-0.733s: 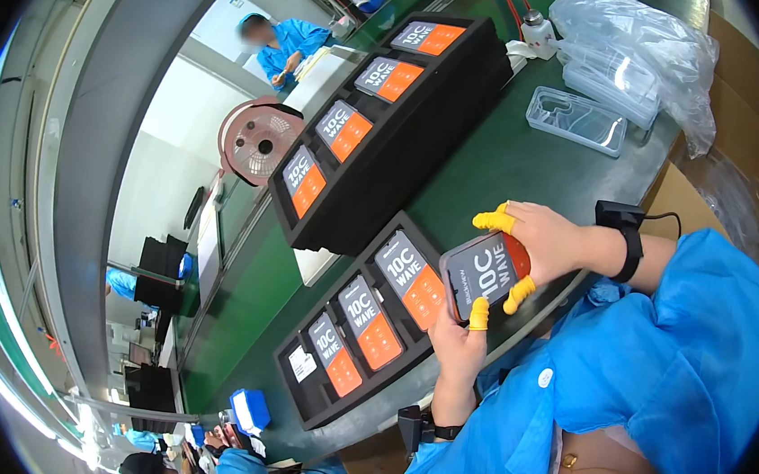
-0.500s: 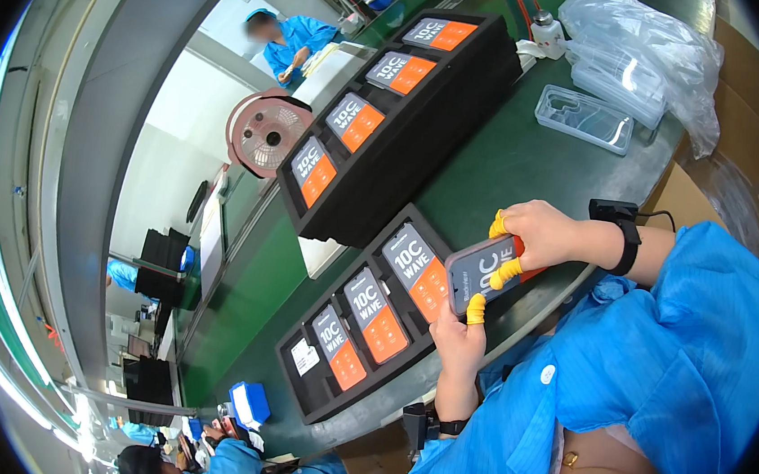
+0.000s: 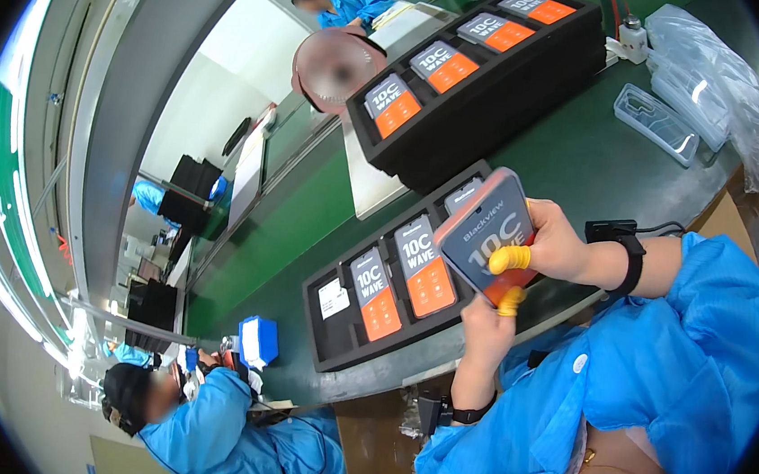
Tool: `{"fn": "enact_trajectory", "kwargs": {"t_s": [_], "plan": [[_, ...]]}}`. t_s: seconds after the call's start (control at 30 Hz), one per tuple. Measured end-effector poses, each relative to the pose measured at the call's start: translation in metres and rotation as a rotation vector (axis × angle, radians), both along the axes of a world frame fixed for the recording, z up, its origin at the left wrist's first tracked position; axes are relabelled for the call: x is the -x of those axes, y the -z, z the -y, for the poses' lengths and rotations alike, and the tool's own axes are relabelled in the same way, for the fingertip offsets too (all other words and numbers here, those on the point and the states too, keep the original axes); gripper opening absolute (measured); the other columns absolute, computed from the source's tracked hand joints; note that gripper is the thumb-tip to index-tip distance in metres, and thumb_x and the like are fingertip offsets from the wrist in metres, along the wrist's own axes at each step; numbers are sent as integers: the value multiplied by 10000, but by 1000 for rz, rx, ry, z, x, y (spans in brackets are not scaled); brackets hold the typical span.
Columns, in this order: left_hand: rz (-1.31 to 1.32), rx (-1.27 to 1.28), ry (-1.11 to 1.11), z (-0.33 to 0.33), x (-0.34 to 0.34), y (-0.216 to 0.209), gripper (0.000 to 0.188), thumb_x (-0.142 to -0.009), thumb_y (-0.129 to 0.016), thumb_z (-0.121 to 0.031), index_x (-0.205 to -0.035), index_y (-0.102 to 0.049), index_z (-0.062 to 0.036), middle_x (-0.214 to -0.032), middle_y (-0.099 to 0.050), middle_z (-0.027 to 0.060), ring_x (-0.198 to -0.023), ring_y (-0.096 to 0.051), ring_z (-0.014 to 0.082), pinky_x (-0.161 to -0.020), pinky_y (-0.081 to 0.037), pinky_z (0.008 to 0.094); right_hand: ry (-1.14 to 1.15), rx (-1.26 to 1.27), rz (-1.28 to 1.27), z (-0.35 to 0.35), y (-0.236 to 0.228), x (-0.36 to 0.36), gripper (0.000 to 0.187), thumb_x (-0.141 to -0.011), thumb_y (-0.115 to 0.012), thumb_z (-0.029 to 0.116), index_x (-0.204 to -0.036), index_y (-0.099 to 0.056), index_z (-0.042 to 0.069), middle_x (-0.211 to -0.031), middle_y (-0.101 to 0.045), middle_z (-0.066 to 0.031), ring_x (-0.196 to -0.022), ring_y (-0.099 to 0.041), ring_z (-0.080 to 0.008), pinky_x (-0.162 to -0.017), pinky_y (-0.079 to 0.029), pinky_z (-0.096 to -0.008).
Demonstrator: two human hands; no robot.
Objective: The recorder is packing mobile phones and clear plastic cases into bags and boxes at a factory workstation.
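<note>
Both hands hold a smartphone (image 3: 484, 224) with a grey and orange printed front, tilted up above the near black foam tray (image 3: 333, 350). My right hand (image 3: 552, 241) grips its right side, the yellow-cotted thumb lying across the front; the other fingers are hidden behind it. At the lower edge, my left hand (image 3: 487, 326) is closed on the phone, with a yellow finger cot at its tip. In the tray below sit similar phones, such as this one (image 3: 376, 295) and this one (image 3: 425, 268). Part of another shows behind the held phone.
A taller black foam tray stack (image 3: 490, 111) with several phones stands beyond. Clear plastic cases (image 3: 656, 124), a plastic bag (image 3: 726, 96) and a small white bottle (image 3: 631, 41) lie at the right. A blue bin (image 3: 258, 344) and a co-worker (image 3: 209, 430) are at the lower left.
The phone has been raised and tipped more upright, its front turned further toward me. Both hands have moved with it. The whole view has shifted, showing more of the co-worker at lower left.
</note>
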State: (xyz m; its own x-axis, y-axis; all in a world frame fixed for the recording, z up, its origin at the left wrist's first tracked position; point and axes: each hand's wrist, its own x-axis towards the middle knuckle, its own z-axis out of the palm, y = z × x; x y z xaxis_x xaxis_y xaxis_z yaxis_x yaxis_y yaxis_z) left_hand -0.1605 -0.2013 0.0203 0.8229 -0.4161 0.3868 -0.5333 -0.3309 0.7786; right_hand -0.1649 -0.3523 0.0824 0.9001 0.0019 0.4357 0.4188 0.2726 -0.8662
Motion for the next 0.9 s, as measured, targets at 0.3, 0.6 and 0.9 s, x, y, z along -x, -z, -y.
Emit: {"fn": "enact_trajectory", "kwargs": {"t_s": [0.3, 0.6, 0.9], "plan": [[-24, 535, -223, -167, -38, -8, 223, -815, -442, -170, -855, -548, 22, -719, -561, 52, -644, -531, 131, -594, -432, 263, 311, 761, 209, -10, 6, -17, 515, -635, -693, 356, -982, -516, 20, -850, -513, -112, -793, -527, -217, -701, -432, -307], [-696, 293, -452, -321, -111, 7, 282, -807, -485, -273, -846, -537, 1, -670, -568, 93, -499, -514, 167, -435, -391, 261, 552, 883, -308, 77, 35, 8, 285, -671, -672, 184, -861, -566, 0, -629, -490, -85, -544, -456, -174, -516, -378, -276], [-120, -888, -1340, -249, -85, -47, 349, -735, -524, -327, -865, -489, -5, -816, -568, 193, -835, -537, 348, -703, -421, 416, 641, 1096, -163, 72, 61, 7, 428, -688, -647, 269, -990, -508, 0, -843, -494, -130, -776, -486, -259, -676, -417, -309]]}}
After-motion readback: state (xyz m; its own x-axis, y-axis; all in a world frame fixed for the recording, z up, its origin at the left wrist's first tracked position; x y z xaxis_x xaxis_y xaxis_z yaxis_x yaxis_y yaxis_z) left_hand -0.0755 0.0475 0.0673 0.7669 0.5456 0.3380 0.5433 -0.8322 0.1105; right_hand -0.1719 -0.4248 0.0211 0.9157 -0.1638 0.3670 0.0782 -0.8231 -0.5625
